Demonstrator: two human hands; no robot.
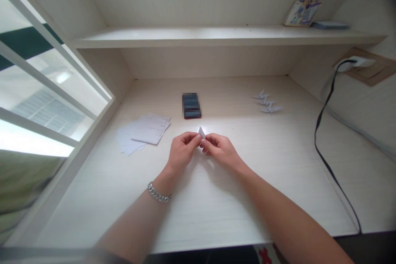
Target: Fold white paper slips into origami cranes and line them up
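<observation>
Between my fingertips, over the middle of the desk, is a small folded piece of white paper (201,133), its pointed tip showing upward. My left hand (183,147) pinches it from the left, and my right hand (222,148) pinches it from the right. The lower part of the fold is hidden by my thumbs and fingers. Left of my hands lies a loose, fanned stack of white paper sheets (148,128). Several folded white paper cranes (271,108) stand in a short row at the back right.
A dark, pixelated rectangular object (192,106) lies behind my hands. A black cable (321,152) runs from the wall socket (368,66) down the desk's right side. The shelf (198,42) above carries a colourful box (302,13). White bars (46,78) border the left side.
</observation>
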